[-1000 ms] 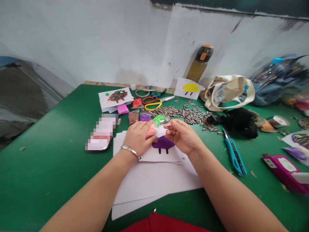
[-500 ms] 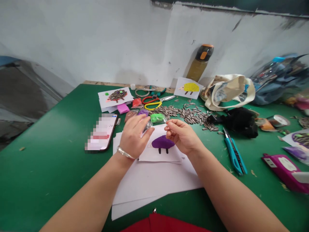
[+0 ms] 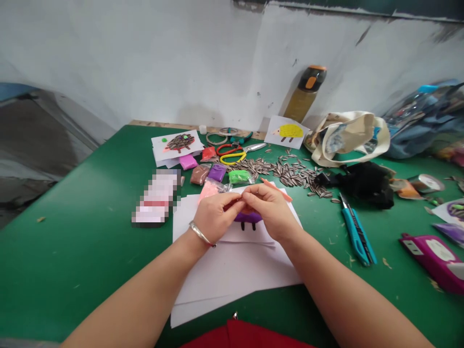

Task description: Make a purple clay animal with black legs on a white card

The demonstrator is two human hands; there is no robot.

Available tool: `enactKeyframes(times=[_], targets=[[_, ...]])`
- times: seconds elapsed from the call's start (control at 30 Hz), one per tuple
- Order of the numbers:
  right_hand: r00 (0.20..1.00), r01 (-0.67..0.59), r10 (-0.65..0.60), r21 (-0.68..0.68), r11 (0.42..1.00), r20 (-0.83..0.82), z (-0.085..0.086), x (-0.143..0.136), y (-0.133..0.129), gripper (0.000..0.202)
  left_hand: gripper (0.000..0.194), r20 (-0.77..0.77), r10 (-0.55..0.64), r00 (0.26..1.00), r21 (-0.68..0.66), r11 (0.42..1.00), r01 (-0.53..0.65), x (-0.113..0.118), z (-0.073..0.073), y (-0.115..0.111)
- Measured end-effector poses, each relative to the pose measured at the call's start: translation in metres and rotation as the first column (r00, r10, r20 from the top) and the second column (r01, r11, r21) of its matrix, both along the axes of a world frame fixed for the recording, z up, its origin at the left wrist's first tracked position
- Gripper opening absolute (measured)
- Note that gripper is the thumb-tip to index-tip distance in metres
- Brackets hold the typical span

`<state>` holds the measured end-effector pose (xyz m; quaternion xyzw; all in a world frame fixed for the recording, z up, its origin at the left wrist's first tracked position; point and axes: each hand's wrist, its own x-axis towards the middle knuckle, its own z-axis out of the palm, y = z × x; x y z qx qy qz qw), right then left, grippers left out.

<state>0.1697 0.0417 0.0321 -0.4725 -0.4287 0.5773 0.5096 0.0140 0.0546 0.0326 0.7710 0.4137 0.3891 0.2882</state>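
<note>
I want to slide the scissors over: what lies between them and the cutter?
Loose seeds, scattered on the table; the head view shows them.

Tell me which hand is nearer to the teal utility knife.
The right hand: it is left of the teal utility knife, over the white paper; the left hand is farther left, beyond it.

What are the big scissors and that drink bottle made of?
The scissors have shiny, silvery blades, likely metal, and smooth coloured handles, perhaps plastic. The bottle has a smooth, see-through amber body: probably plastic, though maybe glass.
</note>
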Motion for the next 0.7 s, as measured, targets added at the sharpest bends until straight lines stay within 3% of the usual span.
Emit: enactKeyframes(times=[0.37, 0.5, 0.7], targets=[[0.997, -0.043, 0.044, -0.017, 0.999, 0.063, 0.0000, -0.0033, -0.0019, 0.017, 0.019, -0.112, 0.126, 0.986, 0.069, 0.991, -0.119, -0.0018, -0.0014, 0.0021], [0.996, -0.043, 0.042, 0.011, 0.999, 0.081, -0.0021, -0.0028, -0.0024, 0.015, 0.023, -0.103, 0.098, 0.990, 0.060, 0.994, -0.092, -0.0011, -0.0012, 0.0007], [0.965, -0.019, -0.019, 0.143, 0.990, 0.261, -0.0013, 0.0004, -0.0014, 0.013, 0.024, -0.047, 0.068, 0.997, -0.029, 0.997, -0.069, 0.0006, 0.0028, -0.0004]])
